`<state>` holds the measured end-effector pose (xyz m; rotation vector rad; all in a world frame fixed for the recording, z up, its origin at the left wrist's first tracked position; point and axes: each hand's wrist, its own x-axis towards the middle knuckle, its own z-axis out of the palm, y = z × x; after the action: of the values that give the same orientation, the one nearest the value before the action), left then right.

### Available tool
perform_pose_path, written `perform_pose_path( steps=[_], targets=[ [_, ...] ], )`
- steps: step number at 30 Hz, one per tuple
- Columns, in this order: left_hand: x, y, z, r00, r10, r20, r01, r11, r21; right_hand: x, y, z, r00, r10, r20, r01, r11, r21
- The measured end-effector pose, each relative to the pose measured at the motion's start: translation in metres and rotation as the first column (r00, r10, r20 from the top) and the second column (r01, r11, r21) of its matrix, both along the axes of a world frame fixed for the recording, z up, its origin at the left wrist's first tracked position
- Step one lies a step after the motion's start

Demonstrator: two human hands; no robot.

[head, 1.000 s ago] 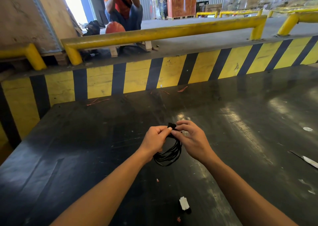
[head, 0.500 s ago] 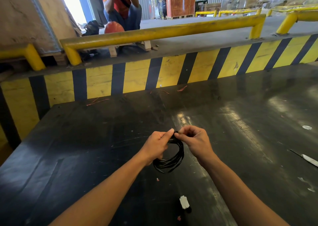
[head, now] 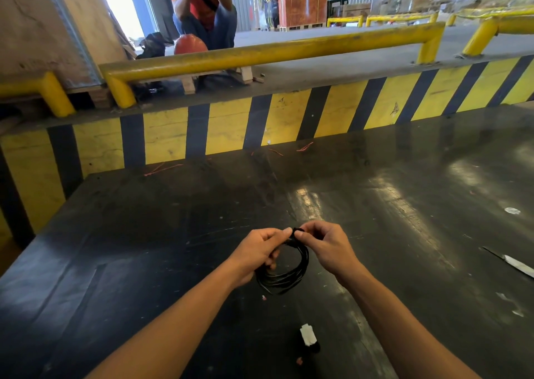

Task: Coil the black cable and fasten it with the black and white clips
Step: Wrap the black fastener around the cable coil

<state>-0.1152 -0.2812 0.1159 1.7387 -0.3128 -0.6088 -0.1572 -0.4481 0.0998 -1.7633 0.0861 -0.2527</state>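
Observation:
The black cable (head: 284, 277) hangs as a small round coil between my two hands, just above the dark table (head: 144, 263). My left hand (head: 257, 251) grips the coil's left side and pinches its top. My right hand (head: 323, 245) pinches the same top point, where a small black clip (head: 296, 231) sits on the strands, mostly hidden by my fingertips. A white clip (head: 307, 334) lies on the table near me, below the coil, with a black part at its lower end.
A yellow-and-black striped barrier (head: 260, 124) and a yellow rail (head: 274, 52) bound the table's far edge. A white-handled blade (head: 514, 263) lies at the right. Thin red wire scraps (head: 161, 169) lie by the barrier. A person in a red shirt (head: 202, 6) crouches beyond.
My hands have drawn closer to me and pressed together at the coil's top. The black clip, sticking up a second ago, is now nearly covered by my fingertips. The coil hangs rounder.

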Motion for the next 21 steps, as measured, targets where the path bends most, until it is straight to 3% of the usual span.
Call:
perform_pose_path(
  steps=[4, 8, 10, 14, 17, 19, 21],
  targets=[
    [0.000, 0.009, -0.009, 0.999, 0.017, -0.029, -0.018, 0.999, -0.043, -0.003, -0.003, -0.003, 0.997, 0.009, -0.079, 0.002, 0.990, 0.138],
    [-0.005, 0.010, -0.013, 0.994, 0.053, -0.095, -0.059, 0.997, -0.059, -0.006, -0.001, -0.011, 0.986, 0.079, -0.144, -0.081, 0.997, -0.007],
    [-0.006, 0.013, -0.018, 0.987, 0.053, -0.153, -0.066, 0.994, -0.083, -0.007, 0.000, -0.013, 0.992, 0.030, -0.126, -0.034, 0.999, -0.034],
    [-0.015, 0.022, -0.036, 0.966, 0.072, -0.248, -0.097, 0.991, -0.089, -0.011, -0.002, -0.023, 0.983, -0.035, -0.179, 0.061, 0.988, 0.142],
    [-0.018, 0.027, -0.048, 0.938, 0.173, -0.300, -0.220, 0.966, -0.133, -0.018, -0.004, -0.047, 0.956, 0.001, -0.294, 0.051, 0.984, 0.170],
    [-0.017, 0.033, -0.052, 0.921, 0.239, -0.307, -0.287, 0.950, -0.123, -0.021, -0.007, -0.072, 0.927, -0.015, -0.375, 0.027, 0.999, 0.025],
    [-0.016, 0.041, -0.054, 0.932, 0.284, -0.226, -0.295, 0.955, -0.016, -0.026, -0.010, -0.099, 0.878, 0.005, -0.479, -0.135, 0.962, -0.238]
  ],
)
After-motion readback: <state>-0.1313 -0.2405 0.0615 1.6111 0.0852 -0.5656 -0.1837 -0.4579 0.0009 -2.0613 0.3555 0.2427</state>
